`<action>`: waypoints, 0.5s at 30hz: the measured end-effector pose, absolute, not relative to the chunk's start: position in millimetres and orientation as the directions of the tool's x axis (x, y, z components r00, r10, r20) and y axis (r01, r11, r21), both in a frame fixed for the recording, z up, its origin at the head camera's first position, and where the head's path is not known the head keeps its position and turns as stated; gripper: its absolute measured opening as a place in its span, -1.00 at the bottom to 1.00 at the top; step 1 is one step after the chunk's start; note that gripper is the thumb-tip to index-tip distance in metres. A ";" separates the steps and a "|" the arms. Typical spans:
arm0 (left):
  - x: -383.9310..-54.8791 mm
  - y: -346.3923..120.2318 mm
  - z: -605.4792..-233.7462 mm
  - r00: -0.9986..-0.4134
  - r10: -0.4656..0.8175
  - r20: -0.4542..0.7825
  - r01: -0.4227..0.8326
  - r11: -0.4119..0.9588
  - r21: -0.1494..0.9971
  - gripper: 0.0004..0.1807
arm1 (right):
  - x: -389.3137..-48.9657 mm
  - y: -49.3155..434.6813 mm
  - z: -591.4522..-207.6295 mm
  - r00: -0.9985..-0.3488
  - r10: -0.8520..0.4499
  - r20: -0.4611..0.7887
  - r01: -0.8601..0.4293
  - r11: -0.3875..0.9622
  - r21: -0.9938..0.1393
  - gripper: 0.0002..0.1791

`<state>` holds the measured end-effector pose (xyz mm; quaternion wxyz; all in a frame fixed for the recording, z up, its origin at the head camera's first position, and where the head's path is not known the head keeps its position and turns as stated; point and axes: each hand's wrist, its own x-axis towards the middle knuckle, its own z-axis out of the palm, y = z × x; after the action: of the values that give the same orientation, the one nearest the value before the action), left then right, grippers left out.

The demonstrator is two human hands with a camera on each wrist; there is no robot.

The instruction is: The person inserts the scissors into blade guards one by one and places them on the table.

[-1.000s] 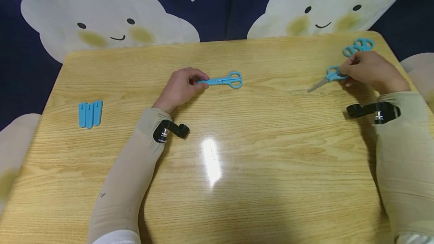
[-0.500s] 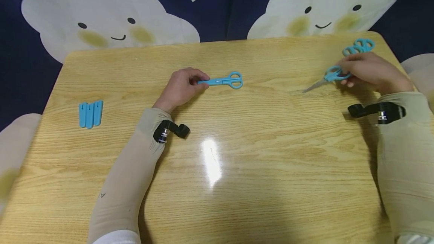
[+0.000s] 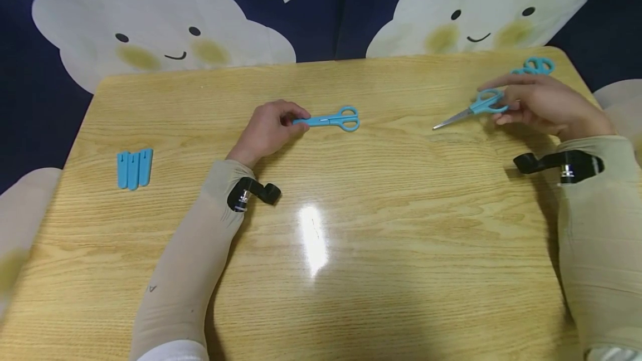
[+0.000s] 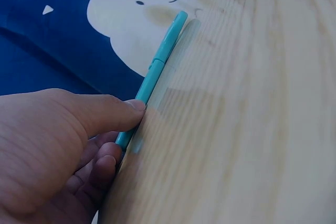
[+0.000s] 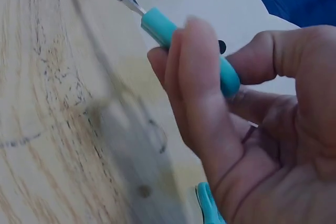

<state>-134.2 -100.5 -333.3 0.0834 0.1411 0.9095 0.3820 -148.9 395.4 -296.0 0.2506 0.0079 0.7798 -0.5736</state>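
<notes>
Mid-table in the head view, my left hand [image 3: 268, 130] pinches the sheathed tip of a pair of blue scissors [image 3: 348, 118]. The blue cover [image 4: 142, 93] hides its blades, and its handle loops point right. At the right, my right hand [image 3: 541, 102] grips the blue handles of a second pair of scissors [image 3: 486, 103]. Its bare metal blades are closed and point left toward the middle. In the right wrist view these scissors [image 5: 157, 26] are held between thumb and fingers above the tabletop, their shadow falling below.
More blue scissors [image 3: 539, 64] lie at the back right corner, partly hidden behind my right hand. On the left, 3 blue blade covers [image 3: 132, 170] lie side by side on the wooden table [image 3: 381, 227]. A dark curtain with cloud prints [image 3: 321, 10] hangs behind the far edge.
The scissors in my right hand have moved left and slightly away from me, their blades turning a little flatter. My left hand and the sheathed scissors have stayed in place.
</notes>
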 end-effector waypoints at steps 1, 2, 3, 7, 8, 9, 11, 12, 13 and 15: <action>-134.1 -100.6 -333.3 -0.946 0.321 -0.044 0.193 0.666 0.720 -0.77 | -148.4 395.3 -296.0 -0.872 -0.297 -0.389 0.315 0.268 -0.911 -0.56; -134.0 -100.6 -333.2 -0.946 0.321 -0.044 0.192 0.664 0.722 -0.77 | -147.9 395.4 -296.1 -0.869 -0.316 -0.380 0.333 0.192 -0.923 -0.56; -133.9 -100.5 -333.1 -0.946 0.322 -0.045 0.191 0.663 0.724 -0.77 | -147.6 395.3 -296.1 -0.868 -0.329 -0.371 0.350 0.123 -0.928 -0.57; -134.2 -100.2 -333.0 -0.945 0.324 -0.047 0.190 0.661 0.726 -0.77 | -146.2 395.7 -296.8 -0.871 -0.370 -0.323 0.367 -0.054 -0.929 -0.62; -134.3 -100.1 -333.0 -0.945 0.324 -0.046 0.192 0.662 0.724 -0.77 | -146.1 395.7 -297.0 -0.873 -0.378 -0.307 0.358 -0.071 -0.931 -0.63; -134.3 -100.1 -333.0 -0.945 0.325 -0.045 0.194 0.664 0.722 -0.77 | -146.0 395.5 -297.4 -0.877 -0.382 -0.292 0.348 -0.084 -0.934 -0.63; -134.3 -100.0 -333.0 -0.944 0.326 -0.044 0.196 0.665 0.720 -0.77 | -146.2 395.0 -298.0 -0.882 -0.384 -0.275 0.336 -0.100 -0.937 -0.64; -134.2 -100.0 -333.0 -0.944 0.327 -0.044 0.197 0.666 0.720 -0.77 | -146.4 394.8 -298.3 -0.885 -0.378 -0.271 0.330 -0.100 -0.939 -0.64; -134.1 -99.9 -333.0 -0.944 0.328 -0.043 0.199 0.666 0.719 -0.77 | -146.8 394.5 -298.6 -0.890 -0.369 -0.267 0.326 -0.106 -0.939 -0.64; -133.9 -99.9 -333.0 -0.943 0.329 -0.045 0.198 0.666 0.719 -0.77 | -147.4 393.9 -299.2 -0.899 -0.348 -0.264 0.320 -0.114 -0.940 -0.63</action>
<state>-133.9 -99.9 -333.0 0.0855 0.1450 0.9087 0.3821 -147.4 393.9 -299.2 0.2239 -0.0110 0.6269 -0.7462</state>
